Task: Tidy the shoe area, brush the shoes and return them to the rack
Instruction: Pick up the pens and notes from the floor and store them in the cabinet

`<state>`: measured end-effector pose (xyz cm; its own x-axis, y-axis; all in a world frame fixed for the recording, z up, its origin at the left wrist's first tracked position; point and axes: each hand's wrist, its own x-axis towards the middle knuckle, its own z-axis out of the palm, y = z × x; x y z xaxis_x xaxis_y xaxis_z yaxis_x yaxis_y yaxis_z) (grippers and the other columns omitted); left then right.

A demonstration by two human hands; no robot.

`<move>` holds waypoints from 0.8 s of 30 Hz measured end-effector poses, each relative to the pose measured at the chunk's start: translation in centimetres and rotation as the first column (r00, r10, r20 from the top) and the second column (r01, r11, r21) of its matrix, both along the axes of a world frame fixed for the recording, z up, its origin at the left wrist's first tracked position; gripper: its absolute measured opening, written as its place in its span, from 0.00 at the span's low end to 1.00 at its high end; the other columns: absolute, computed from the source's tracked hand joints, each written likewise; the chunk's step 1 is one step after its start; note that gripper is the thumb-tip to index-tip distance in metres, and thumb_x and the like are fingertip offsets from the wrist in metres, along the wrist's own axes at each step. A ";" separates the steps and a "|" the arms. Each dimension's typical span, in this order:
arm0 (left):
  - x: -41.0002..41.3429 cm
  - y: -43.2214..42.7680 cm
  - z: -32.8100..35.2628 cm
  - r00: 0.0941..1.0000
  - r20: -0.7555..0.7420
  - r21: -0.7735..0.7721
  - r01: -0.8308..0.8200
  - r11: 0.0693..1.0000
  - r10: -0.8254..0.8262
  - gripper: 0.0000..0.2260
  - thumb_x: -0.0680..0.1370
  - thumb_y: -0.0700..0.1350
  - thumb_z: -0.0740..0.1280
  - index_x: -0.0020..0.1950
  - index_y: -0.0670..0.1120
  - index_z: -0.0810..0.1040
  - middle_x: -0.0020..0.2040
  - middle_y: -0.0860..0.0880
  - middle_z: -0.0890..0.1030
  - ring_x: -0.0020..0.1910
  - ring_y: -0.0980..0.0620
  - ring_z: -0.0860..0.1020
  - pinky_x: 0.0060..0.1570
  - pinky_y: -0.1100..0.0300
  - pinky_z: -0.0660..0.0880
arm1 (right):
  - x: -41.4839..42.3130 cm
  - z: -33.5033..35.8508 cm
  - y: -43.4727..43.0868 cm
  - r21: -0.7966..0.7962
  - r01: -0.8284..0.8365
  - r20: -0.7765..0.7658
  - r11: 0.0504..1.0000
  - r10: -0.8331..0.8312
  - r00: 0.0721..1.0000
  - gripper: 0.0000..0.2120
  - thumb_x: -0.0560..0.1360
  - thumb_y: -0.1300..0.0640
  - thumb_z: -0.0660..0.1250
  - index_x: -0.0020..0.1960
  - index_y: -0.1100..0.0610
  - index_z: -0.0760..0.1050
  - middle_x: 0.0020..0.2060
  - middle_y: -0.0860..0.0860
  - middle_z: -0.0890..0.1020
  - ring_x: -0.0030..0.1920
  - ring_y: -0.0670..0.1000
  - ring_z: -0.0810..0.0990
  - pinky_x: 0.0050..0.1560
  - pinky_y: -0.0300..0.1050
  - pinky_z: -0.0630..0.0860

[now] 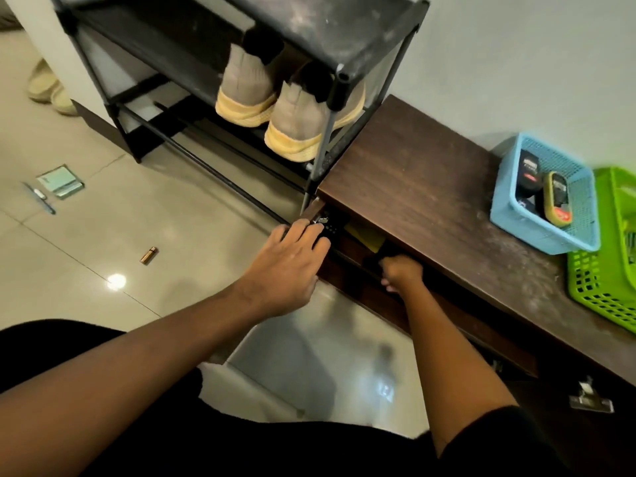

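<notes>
A black metal shoe rack (339, 77) stands at the top, with a pair of beige knit shoes with yellow soles (292, 115) on its middle shelf. To its right is a low dark wooden cabinet (423, 187) with a drawer pulled slightly open. My left hand (292, 259) reaches to the drawer's left corner, its fingertips on a small dark object with a metal clip (325, 225); whether it grips it is unclear. My right hand (402, 270) is curled over the drawer's front edge. A yellow item (364, 235) shows inside the drawer.
On the cabinet top stand a blue basket (537, 228) holding shoe-care bottles and a green basket (602, 280). A battery (148, 255), a pen (39, 197) and a small glass-like square (60, 182) lie on the tiled floor. Pale slippers (48, 87) sit far left.
</notes>
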<state>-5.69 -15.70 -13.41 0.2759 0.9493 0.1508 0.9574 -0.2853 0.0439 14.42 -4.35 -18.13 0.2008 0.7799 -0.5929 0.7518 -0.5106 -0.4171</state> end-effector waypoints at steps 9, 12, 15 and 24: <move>-7.9 -8.3 7.6 0.895 0.208 -0.015 -0.399 0.917 0.394 0.16 0.76 0.51 0.63 0.62 0.47 0.70 0.62 0.49 0.73 0.62 0.48 0.69 0.57 0.55 0.68 | -3.6 8.3 -6.7 0.206 -0.196 0.013 0.959 0.198 0.980 0.11 0.75 0.59 0.64 0.37 0.63 0.78 0.35 0.61 0.83 0.37 0.59 0.84 0.42 0.54 0.82; -12.2 -11.7 9.7 0.768 0.308 -0.072 -0.569 0.819 0.561 0.16 0.77 0.50 0.63 0.64 0.47 0.70 0.63 0.49 0.72 0.63 0.48 0.67 0.57 0.55 0.67 | -7.1 10.5 -8.3 0.280 -0.275 0.035 0.920 0.277 0.960 0.11 0.73 0.60 0.62 0.36 0.63 0.79 0.32 0.59 0.82 0.35 0.59 0.83 0.41 0.57 0.82; -16.4 -15.2 10.6 0.617 0.394 -0.134 -0.694 0.707 0.681 0.17 0.77 0.50 0.64 0.64 0.47 0.70 0.63 0.48 0.72 0.64 0.47 0.66 0.57 0.55 0.67 | -12.3 12.3 -9.9 0.348 -0.355 0.058 0.868 0.358 0.932 0.13 0.73 0.57 0.61 0.35 0.62 0.78 0.35 0.60 0.82 0.38 0.61 0.82 0.43 0.55 0.81; -28.1 -25.5 8.1 0.189 0.503 -0.354 -0.846 0.400 0.844 0.15 0.75 0.48 0.67 0.60 0.46 0.74 0.61 0.46 0.75 0.64 0.45 0.68 0.57 0.52 0.70 | -29.9 14.0 -15.0 0.428 -0.566 0.104 0.705 0.583 0.806 0.11 0.75 0.58 0.61 0.43 0.62 0.80 0.40 0.58 0.82 0.43 0.57 0.80 0.44 0.47 0.78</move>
